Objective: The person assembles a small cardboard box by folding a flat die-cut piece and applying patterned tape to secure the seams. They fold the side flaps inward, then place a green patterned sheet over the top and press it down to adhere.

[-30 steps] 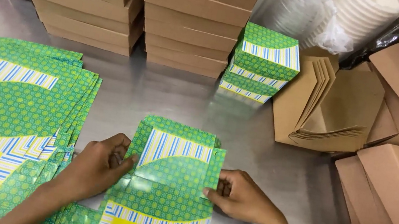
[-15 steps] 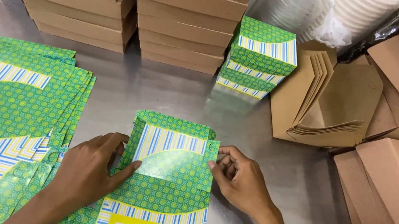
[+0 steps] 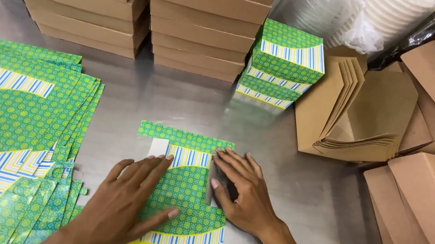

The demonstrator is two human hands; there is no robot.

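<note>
With your left hand [image 3: 129, 202] and right hand [image 3: 243, 195] both flat, fingers spread, on the green patterned box blank [image 3: 184, 193] lying on the steel table [image 3: 301, 190], press evenly along each crease so the side flaps fold squarely.

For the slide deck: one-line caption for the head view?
Both hands, left hand and right hand, press a green patterned box blank flat on a steel table.
</note>
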